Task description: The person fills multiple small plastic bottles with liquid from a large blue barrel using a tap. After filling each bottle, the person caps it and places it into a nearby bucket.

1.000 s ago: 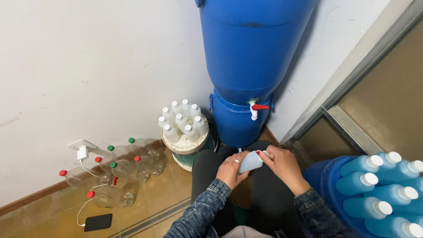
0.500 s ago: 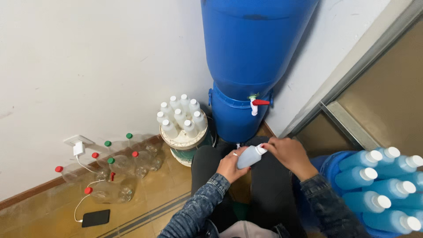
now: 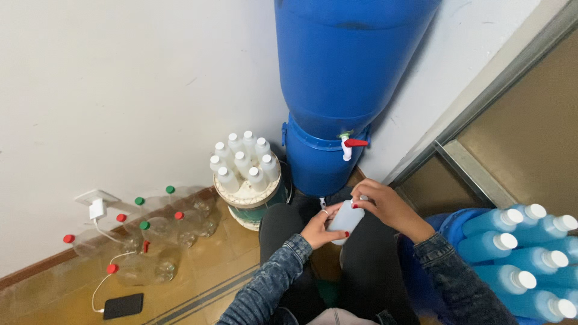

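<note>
while both hands grip it, bottle slants cap-end toward barrel.

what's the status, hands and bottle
Left hand grips small pale bottle from below. Right hand fingers at its cap end. Bottle tilted over lap, below the blue barrel's tap. Nothing between hands and bottle.

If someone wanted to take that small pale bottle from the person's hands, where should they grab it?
Probably by the bare lower body of the pale bottle, coming from the side. It lies tilted, the left hand cupping its side from below, while the right hand covers the cap end.
</note>
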